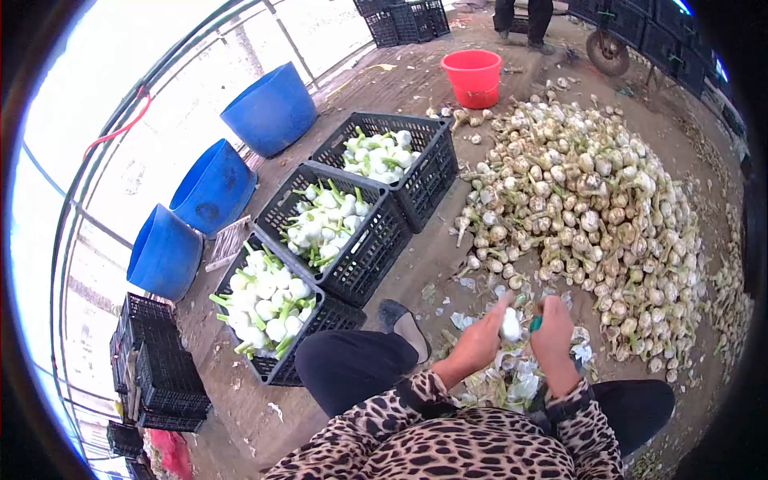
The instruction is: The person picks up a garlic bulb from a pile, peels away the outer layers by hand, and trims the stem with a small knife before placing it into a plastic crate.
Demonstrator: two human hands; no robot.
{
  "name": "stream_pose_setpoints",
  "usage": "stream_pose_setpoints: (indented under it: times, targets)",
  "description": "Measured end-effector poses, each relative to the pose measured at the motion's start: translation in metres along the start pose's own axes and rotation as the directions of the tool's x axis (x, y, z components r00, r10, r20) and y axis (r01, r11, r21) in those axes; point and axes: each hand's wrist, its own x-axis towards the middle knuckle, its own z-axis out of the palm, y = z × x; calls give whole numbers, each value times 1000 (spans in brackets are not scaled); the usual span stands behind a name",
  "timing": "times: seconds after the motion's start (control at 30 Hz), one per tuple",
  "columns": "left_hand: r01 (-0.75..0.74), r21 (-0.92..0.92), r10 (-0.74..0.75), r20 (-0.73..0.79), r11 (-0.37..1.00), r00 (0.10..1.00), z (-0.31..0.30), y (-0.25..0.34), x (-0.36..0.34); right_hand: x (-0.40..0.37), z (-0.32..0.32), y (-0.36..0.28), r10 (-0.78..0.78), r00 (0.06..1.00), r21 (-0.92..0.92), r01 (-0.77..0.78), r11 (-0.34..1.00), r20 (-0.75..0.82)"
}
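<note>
In my left hand (477,342) is a white garlic bulb (510,326), gripped between thumb and fingers over my lap. My right hand (552,332) is closed around a small green-handled tool (535,323), close beside the bulb; its blade or tip cannot be made out. Below both hands lie loose garlic skins (520,380) on the ground. A large heap of untrimmed garlic bulbs (592,192) spreads in front and to the right. Cleaned white bulbs with short green stems (268,300) fill the nearest black crate (308,348) on my left.
Two more black crates, a middle one (364,260) and a far one (432,172), also hold cleaned bulbs. A red bucket (474,80) stands behind the heap. Blue tubs (272,112) line the left, with stacked black crates (168,376) nearer. A person's legs (524,20) show at the back.
</note>
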Motion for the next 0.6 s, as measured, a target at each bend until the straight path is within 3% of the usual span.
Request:
stream_pose_setpoints:
  times: [0.03, 0.13, 0.17, 0.2, 0.23, 0.27, 0.3, 0.33, 0.4, 0.47, 0.5, 0.53, 0.6]
  targets:
    - [-22, -26, 19, -94, 999, 995, 0, 2, -1, -1, 5, 15, 26, 1000, -100, -26, 995, 2]
    - [-171, -325, 26, -407, 930, 913, -12, -4, 8, -20, 20, 46, 176, 929, -153, -132, 979, 325]
    - [-28, -654, -266, -346, 756, 900, -20, -10, 10, -32, 23, 49, 57, 938, -57, -39, 998, 343]
    - [106, -889, -515, -157, 445, 843, -35, -15, 13, -49, 35, 53, -13, 932, 42, -3, 999, 361]
    - [124, -886, -571, -176, 447, 802, -58, -23, 20, -63, 49, 55, -86, 926, 142, 36, 989, 367]
    - [-98, -985, -514, -159, 143, 843, -81, -51, 23, -70, 50, 48, -71, 852, 206, -44, 977, 518]
    - [-326, -945, -469, -292, 10, 834, -108, -47, 32, -67, 49, 38, -108, 690, 163, -15, 987, 716]
    - [-481, -859, -545, -492, 176, 678, -136, -26, 42, -72, 57, 37, -144, 640, 170, 21, 985, 755]
    - [-557, -817, -510, -546, 150, 664, -167, -18, 36, -83, 76, 53, -175, 576, 198, 24, 980, 799]
    - [-433, -888, -572, -437, 154, 694, -144, -36, 28, -87, 96, 66, -171, 564, 223, -24, 975, 808]
    - [-368, -917, -599, -384, 156, 703, -129, -45, 22, -86, 95, 67, -86, 598, 176, -94, 980, 797]
    - [-281, -937, -615, -349, 209, 707, -103, -41, 17, -84, 100, 70, -48, 591, 134, -103, 986, 805]
    - [-112, -976, -604, -203, 185, 771, -55, -41, 11, -77, 108, 80, 43, 574, 36, -126, 991, 818]
